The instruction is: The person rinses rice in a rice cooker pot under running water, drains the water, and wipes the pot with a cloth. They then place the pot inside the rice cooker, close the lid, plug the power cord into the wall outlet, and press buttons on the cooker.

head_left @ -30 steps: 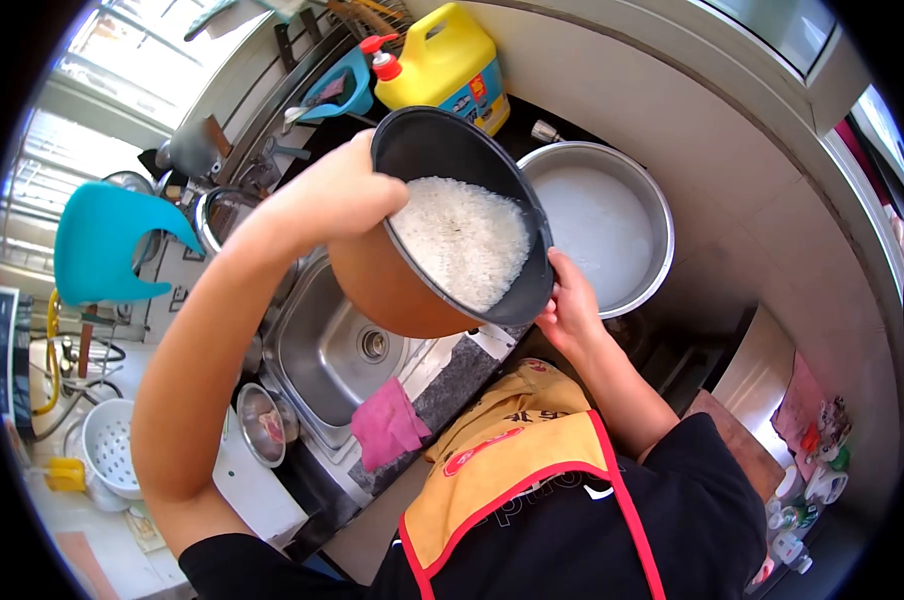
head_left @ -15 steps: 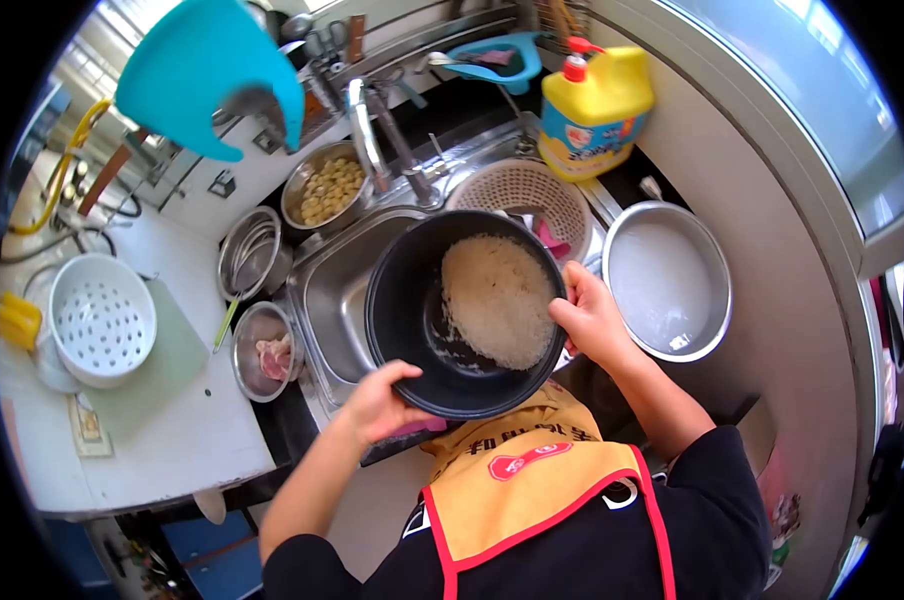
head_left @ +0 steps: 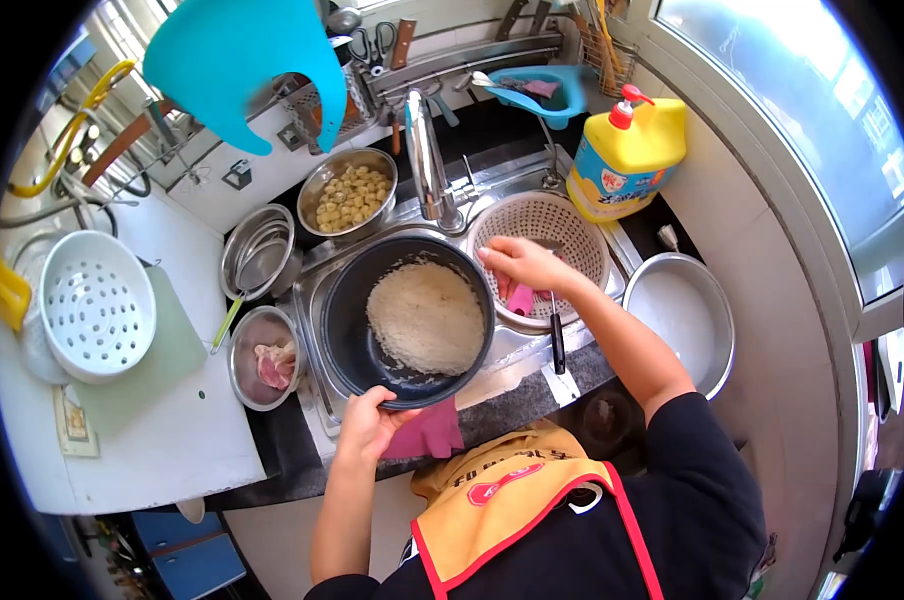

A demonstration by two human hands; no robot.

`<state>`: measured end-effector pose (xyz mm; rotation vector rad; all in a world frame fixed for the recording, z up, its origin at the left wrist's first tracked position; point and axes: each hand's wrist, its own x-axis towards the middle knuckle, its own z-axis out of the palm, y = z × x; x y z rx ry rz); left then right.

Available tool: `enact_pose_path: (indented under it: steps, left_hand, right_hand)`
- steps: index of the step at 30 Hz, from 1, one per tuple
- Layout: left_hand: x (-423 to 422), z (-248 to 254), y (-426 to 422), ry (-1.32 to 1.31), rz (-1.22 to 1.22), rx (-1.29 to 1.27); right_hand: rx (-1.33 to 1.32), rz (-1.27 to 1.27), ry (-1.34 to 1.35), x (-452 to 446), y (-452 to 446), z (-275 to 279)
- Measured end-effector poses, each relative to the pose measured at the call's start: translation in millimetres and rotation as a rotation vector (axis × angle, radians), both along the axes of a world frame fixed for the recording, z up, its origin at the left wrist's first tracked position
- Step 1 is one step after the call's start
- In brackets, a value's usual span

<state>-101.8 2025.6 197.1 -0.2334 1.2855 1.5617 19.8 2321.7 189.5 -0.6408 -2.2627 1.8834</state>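
A black inner pot (head_left: 344, 318) of white rice (head_left: 427, 318) is over the left sink basin (head_left: 312, 290). My left hand (head_left: 369, 425) grips the near rim, thumb on top. My right hand (head_left: 524, 266) is at the pot's right rim, thumb at the edge and fingers curled outside it; part of their grip is hidden. Beneath this hand is a beige colander (head_left: 582, 250) in the right basin, with something pink and a black-handled utensil (head_left: 557, 345) by it. A pink cloth (head_left: 427, 430) hangs at the counter's front edge.
The faucet (head_left: 427, 160) rises behind the pot. A bowl of pale round pieces (head_left: 352, 200), a bowl of raw meat (head_left: 275, 365) and strainers (head_left: 257, 255) stand left. To the right are a yellow detergent jug (head_left: 627, 155) and a metal basin (head_left: 677, 310).
The pot has moved left and away from my body, over the left basin. Both hands have shifted with it. The colander and black-handled utensil show more fully.
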Motion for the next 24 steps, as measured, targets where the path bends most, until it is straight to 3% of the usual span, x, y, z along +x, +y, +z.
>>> enact_pose_path:
  steps: [1, 8, 10, 12, 16, 24]
  left_hand:
    - [-2, 2, 0, 0.016, 0.006, -0.019]
    - [-13, -11, 0, -0.082, 0.048, -0.021]
    - [-12, -15, 3, -0.068, 0.038, -0.023]
    - [-11, -18, 8, -0.101, 0.031, 0.006]
    - [-4, -18, 15, -0.123, 0.056, -0.034]
    - [10, -18, -9, -0.18, 0.14, 0.004]
  right_hand:
    - [0.13, -0.029, 0.032, 3, 9, -6]
    - [0.016, -0.405, -0.021, 54, 55, -49]
    - [0.634, -0.236, -0.093, 57, 62, -55]
    - [0.835, -0.123, -0.058, 56, 76, -49]
    - [0.76, -0.503, 0.343, 5, 133, 47]
    - [1.191, -0.954, 0.364, -78, 272, 184]
